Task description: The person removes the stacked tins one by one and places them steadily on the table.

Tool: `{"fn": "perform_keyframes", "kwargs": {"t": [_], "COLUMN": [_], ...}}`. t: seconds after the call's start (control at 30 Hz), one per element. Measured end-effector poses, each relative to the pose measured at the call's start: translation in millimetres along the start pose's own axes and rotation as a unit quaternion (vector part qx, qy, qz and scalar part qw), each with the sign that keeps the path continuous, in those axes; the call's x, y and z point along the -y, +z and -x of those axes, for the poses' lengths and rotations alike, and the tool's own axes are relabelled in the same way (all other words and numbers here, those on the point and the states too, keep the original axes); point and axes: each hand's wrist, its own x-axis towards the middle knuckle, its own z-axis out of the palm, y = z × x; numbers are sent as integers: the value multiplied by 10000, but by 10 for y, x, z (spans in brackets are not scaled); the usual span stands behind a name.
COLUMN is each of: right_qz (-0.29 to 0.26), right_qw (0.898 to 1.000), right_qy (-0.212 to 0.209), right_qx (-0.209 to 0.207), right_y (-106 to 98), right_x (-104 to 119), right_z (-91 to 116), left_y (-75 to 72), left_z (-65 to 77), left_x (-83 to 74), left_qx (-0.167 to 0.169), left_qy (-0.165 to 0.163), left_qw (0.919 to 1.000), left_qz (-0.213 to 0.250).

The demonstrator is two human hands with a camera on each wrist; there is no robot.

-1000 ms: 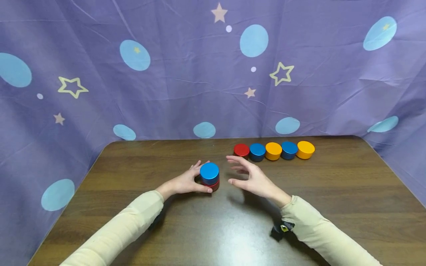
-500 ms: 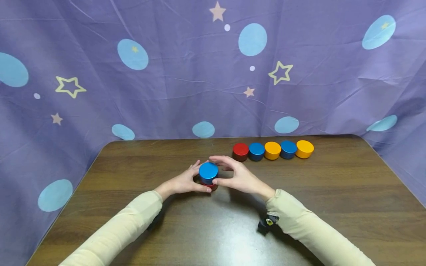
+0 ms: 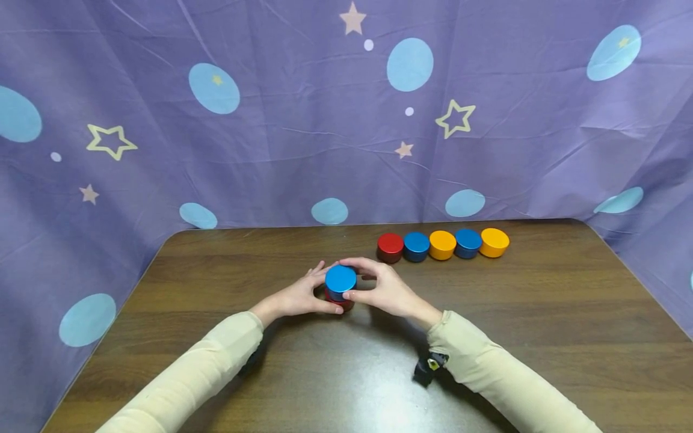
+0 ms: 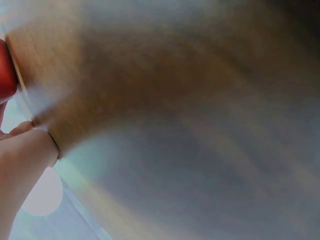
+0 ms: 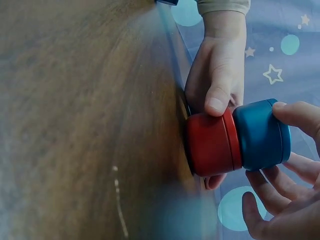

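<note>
A round blue tin (image 3: 341,279) is stacked on a red tin (image 5: 212,145) at the middle of the table. My left hand (image 3: 298,297) grips the red tin, thumb on the near side and fingers behind. From the right, my right hand (image 3: 391,291) holds the blue tin by its upper edge between thumb and fingers. The right wrist view shows the blue tin a little tilted on the red one, touching it on one side. Only a sliver of the red tin enters the left wrist view, at its left edge.
Along the back of the wooden table (image 3: 216,264) stands a touching row: a red tin (image 3: 390,247), a blue one (image 3: 416,246), a yellow one (image 3: 442,245), another blue one (image 3: 468,243) and a yellow one (image 3: 494,242). A purple patterned cloth (image 3: 271,120) hangs behind.
My right hand has moved left to the stack and taken hold of the blue tin, which has shifted slightly on the red one. My left hand keeps its place.
</note>
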Motion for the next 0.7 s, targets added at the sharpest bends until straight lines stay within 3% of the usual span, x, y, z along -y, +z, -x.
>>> {"fn": "perform_keyframes", "kwargs": {"t": [0.3,0.53,0.7], "right_qz": [-36,-384,-409], "right_qw": [9992,9951,9933], "right_qy": [254,733,824], "right_qx": [-306,-547,-692], "right_y": [-116,-255,-353], "right_x": [-32,-15,-81], "right_z": [139,285,366], "left_y": [-8,-9,-2], "left_z": [-4,-12,-15], "left_x": [-19,-15,-17], "left_qx": [94,73,59], "left_qy": [-287,-268,-247], "left_qw": [9995,9996,9997], "left_qz": [-11,-4,4]}}
